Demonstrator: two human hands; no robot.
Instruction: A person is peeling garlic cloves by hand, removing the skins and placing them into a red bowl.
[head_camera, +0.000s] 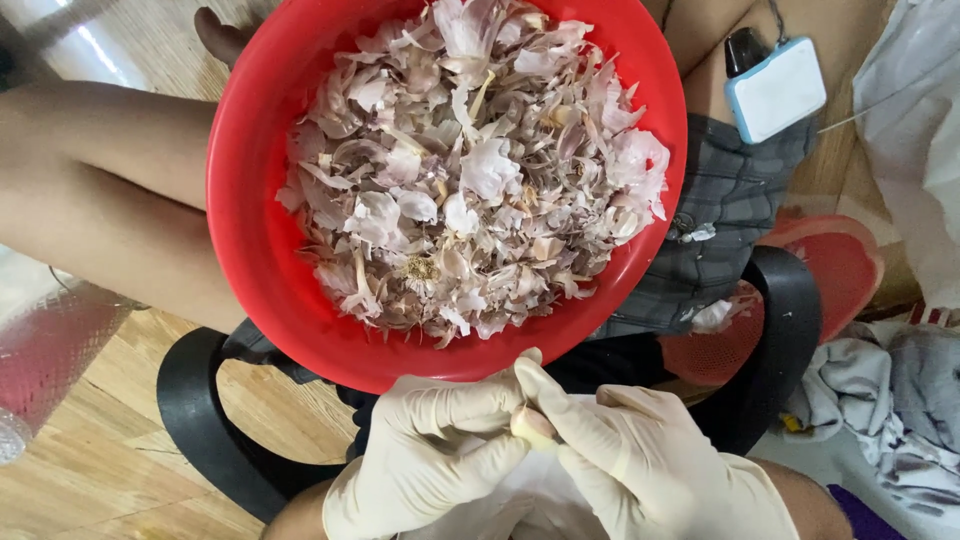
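Carefully, from the head view, I watch my left hand and right hand, both in pale latex gloves, pinch a single garlic clove between their fingertips just below the rim of the red bowl. Both hands are closed on the clove. To peel it well, I judge I should keep the left fingers steady and let the right thumb lift the skin at the tip, working over the bowl so the scraps fall in. The clove looks small, pale cream, mostly hidden by the gloves. The bowl sits on my lap, heaped with papery white and purple garlic skins.
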